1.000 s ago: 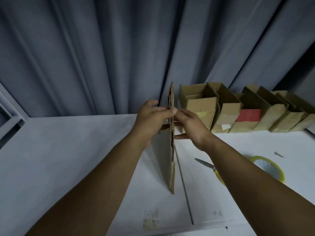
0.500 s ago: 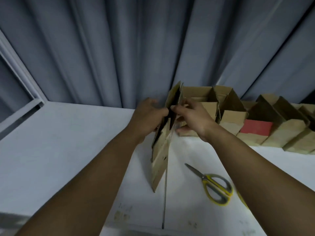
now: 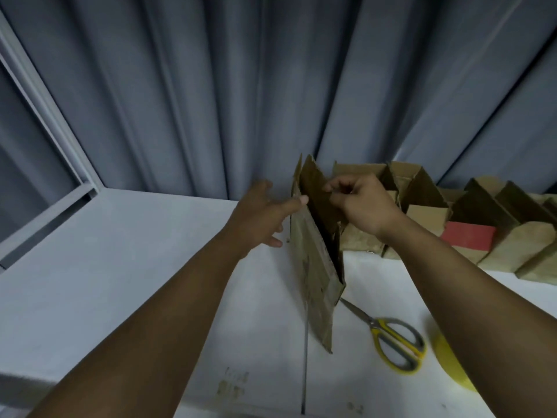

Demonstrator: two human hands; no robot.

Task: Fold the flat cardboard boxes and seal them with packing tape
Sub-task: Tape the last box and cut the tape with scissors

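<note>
Right hand (image 3: pixel 360 206): fingers (image 3: pixel 337 184) curled, pinching the upper edge of the right panel of the cardboard box (image 3: pixel 315 267). Left hand (image 3: pixel 259 218): fingers spread and straight, thumb tip against the left panel. Box stands on end on the worktop (image 3: pixel 120 282), panels slightly parted. Scissors (image 3: pixel 391 336) lie just right of it. Folded boxes (image 3: pixel 512 242) stand in a row along the curtain (image 3: pixel 211 101).
</note>
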